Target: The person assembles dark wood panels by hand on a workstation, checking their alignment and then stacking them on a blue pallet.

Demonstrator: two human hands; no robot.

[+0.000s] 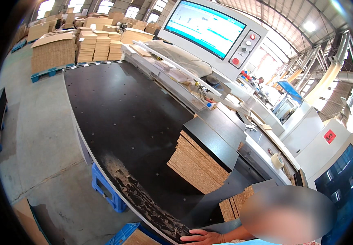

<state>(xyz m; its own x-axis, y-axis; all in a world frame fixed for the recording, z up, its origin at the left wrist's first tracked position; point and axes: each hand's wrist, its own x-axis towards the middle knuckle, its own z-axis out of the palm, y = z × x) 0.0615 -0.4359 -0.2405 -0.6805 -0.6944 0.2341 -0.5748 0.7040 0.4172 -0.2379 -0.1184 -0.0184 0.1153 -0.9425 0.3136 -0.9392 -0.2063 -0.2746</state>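
My left hand (201,237) rests at the near end of the long black table (127,118), fingers stretched out and apart, holding nothing. A band circles its wrist, and the forearm runs right into a blurred patch. Closest to the hand is a short stack of chipboard pieces (235,203), partly covered by the blur. Beyond it stands a taller stack of dark-topped chipboard panels (201,163), raw brown edges facing me. My right hand does not show; what lies behind the blur is hidden.
A machine rail (262,157) borders the table, carrying a tape roll (277,161). Above stands a control screen (205,26) with buttons. A blue plastic stool (107,188) is beside the table's left edge. Board stacks (54,53) stand on pallets at the far left.
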